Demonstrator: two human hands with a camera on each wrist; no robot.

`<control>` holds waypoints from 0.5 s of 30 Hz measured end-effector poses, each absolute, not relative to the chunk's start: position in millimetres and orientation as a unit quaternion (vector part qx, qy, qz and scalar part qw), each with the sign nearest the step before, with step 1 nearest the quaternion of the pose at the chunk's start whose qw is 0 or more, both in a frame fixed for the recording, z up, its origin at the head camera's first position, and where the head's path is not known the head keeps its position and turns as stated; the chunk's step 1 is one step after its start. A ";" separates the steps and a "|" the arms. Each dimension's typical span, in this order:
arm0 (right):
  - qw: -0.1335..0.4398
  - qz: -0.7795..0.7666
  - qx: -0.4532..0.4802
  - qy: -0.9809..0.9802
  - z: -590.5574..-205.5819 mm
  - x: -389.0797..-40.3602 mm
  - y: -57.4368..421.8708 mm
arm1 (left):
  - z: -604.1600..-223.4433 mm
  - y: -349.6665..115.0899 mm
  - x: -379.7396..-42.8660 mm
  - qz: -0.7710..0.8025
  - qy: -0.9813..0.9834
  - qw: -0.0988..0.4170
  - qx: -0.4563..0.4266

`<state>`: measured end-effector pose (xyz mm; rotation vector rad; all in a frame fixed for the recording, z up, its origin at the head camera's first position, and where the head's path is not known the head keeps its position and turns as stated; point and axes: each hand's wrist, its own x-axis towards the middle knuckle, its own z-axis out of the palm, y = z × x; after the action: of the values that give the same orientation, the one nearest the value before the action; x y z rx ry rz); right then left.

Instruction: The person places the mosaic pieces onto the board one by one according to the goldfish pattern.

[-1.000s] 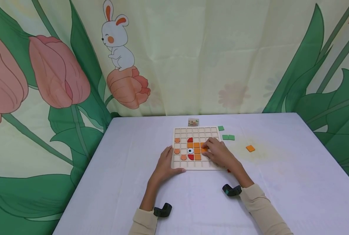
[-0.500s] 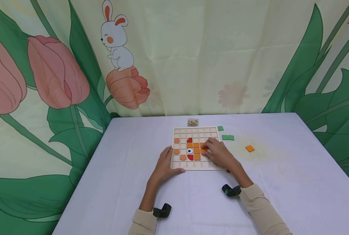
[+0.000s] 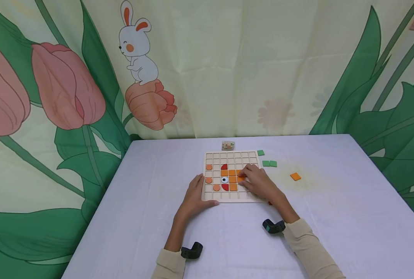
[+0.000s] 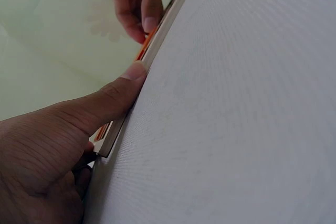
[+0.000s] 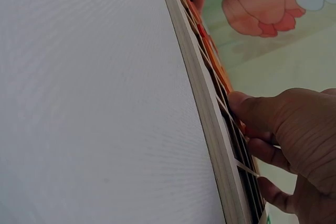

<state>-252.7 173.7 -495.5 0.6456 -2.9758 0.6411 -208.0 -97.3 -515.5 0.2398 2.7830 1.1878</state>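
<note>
A pale wooden grid board (image 3: 212, 197) lies on the table, a peach disc (image 3: 208, 180), an eye piece (image 3: 224, 179), red rounded piece (image 3: 225, 187) and orange square tiles (image 3: 232, 186) set in its cells. At its near left corner my left hand (image 3: 193, 197) grips the frame, thumb on the front edge (image 4: 118, 124) and fingers along the side. Over the board's right half, my right hand (image 3: 260, 183) pinches an orange tile (image 3: 241, 179) between thumb and fingers at the end of the orange group. The fingers partly hide that tile; in the right wrist view the thumb (image 5: 252, 107) sits close over the cells.
Right of the board lie green square tiles (image 3: 269, 163) and, farther out, a single orange tile (image 3: 295, 176). A small patterned block (image 3: 228, 145) stands behind the board. A red piece (image 3: 270, 203) shows partly beneath the right wrist. A printed curtain (image 3: 207, 77) hangs behind the table.
Both hands keep their places on the board. The whole view has drifted very slightly; no piece has visibly moved.
</note>
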 end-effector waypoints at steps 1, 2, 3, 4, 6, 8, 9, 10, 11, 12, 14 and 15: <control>0.014 0.206 0.206 -0.956 -495.0 -252.3 173.7 | -515.1 -97.2 -207.4 0.391 0.916 0.054 0.078; 0.013 0.206 0.206 -0.956 -494.9 -252.1 173.7 | -514.7 -97.1 -206.9 0.391 0.916 0.056 0.076; 0.011 0.206 0.205 -0.957 -494.4 -251.6 173.7 | -514.3 -97.2 -206.4 0.391 0.915 0.057 0.076; 0.010 0.207 0.205 -0.957 -493.9 -251.7 173.7 | -514.1 -97.1 -206.2 0.393 0.915 0.058 0.075; 0.009 0.209 0.205 -0.956 -493.0 -251.5 173.8 | -513.8 -97.3 -206.1 0.394 0.914 0.058 0.074; 0.008 0.211 0.206 -0.956 -492.3 -251.1 174.2 | -513.9 -97.4 -206.3 0.392 0.915 0.058 0.076; 0.009 0.212 0.207 -0.955 -492.0 -250.6 174.5 | -513.9 -97.5 -206.3 0.392 0.915 0.057 0.076; 0.010 0.214 0.207 -0.954 -492.0 -250.5 175.0 | -514.1 -97.5 -206.4 0.392 0.915 0.056 0.077; 0.012 0.216 0.208 -0.954 -492.0 -250.4 175.6 | -514.2 -97.6 -206.5 0.391 0.915 0.055 0.078; 0.013 0.219 0.207 -0.953 -491.8 -250.2 176.5 | -514.3 -97.6 -206.5 0.391 0.915 0.055 0.079; 0.016 0.229 0.200 -0.952 -490.3 -249.4 179.0 | -514.9 -97.4 -206.6 0.392 0.915 0.052 0.081; 0.017 0.235 0.195 -0.952 -489.3 -248.9 180.6 | -515.1 -97.3 -206.5 0.392 0.915 0.053 0.082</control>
<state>-248.9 180.6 -489.3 0.6066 -2.9591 0.7289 -206.5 -97.3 -515.1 0.2485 2.7812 1.1902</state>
